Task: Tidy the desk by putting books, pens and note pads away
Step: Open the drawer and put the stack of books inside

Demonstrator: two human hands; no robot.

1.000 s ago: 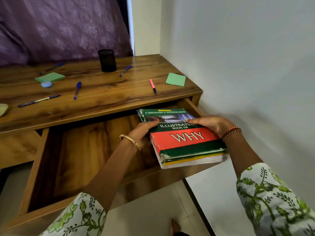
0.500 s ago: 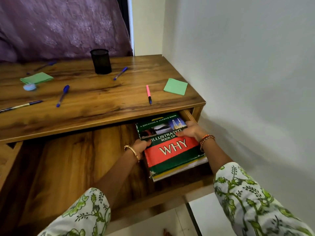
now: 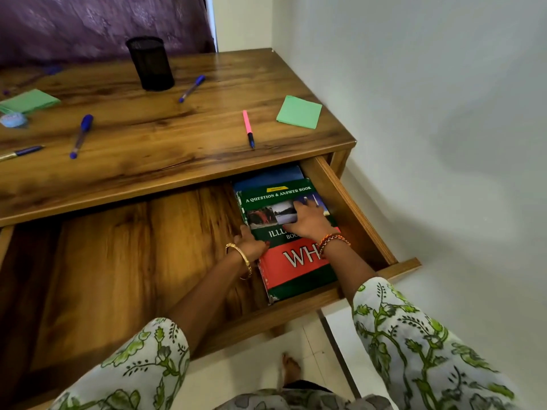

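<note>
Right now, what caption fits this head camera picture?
Two hands settle a green and red book into the open desk drawer.

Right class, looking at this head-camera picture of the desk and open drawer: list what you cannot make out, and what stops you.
- Book title: the right hand and its wrist cover part of the lettering.
- Blue book beneath: only a strip shows, the rest is under the green book and desktop.
- Left hand fingers: tucked at the book's edge, hidden.
- Pen at left: cut off by the frame edge.
- Drawer back: hidden under the desktop.
</note>
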